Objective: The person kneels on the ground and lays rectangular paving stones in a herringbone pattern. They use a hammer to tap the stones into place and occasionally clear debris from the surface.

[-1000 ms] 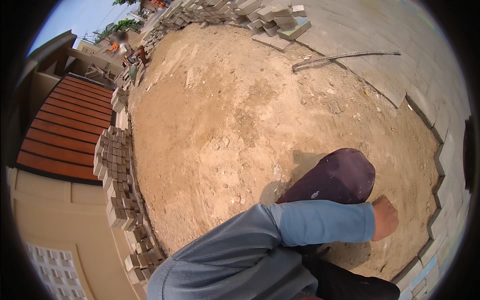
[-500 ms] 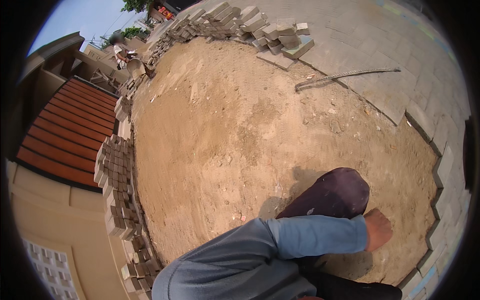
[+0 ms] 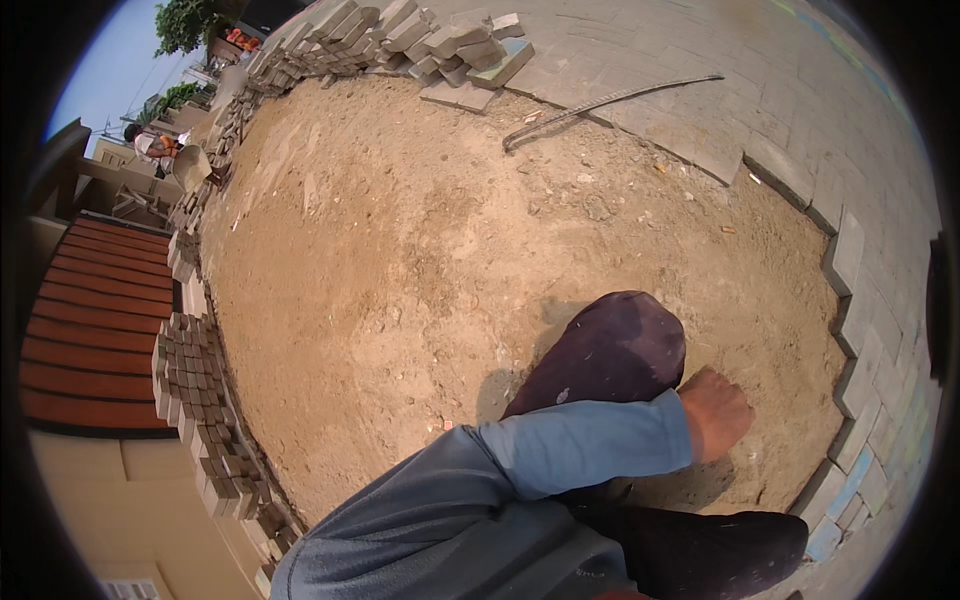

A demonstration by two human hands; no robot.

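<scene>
Sand bedding (image 3: 400, 320) could rut should the crouching person (image 3: 400, 530) shift weight; left hand (image 3: 715, 413) looks curled, contents I cannot tell; unbraced edge pavers (image 3: 847, 250) might loosen

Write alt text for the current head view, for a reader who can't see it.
The person's blue-sleeved left hand hangs beside a bent knee in dark trousers, above sandy ground. Stacked paving blocks line the ground's left and far edges; laid paving borders the right, a bent metal bar lying across its edge.
</scene>
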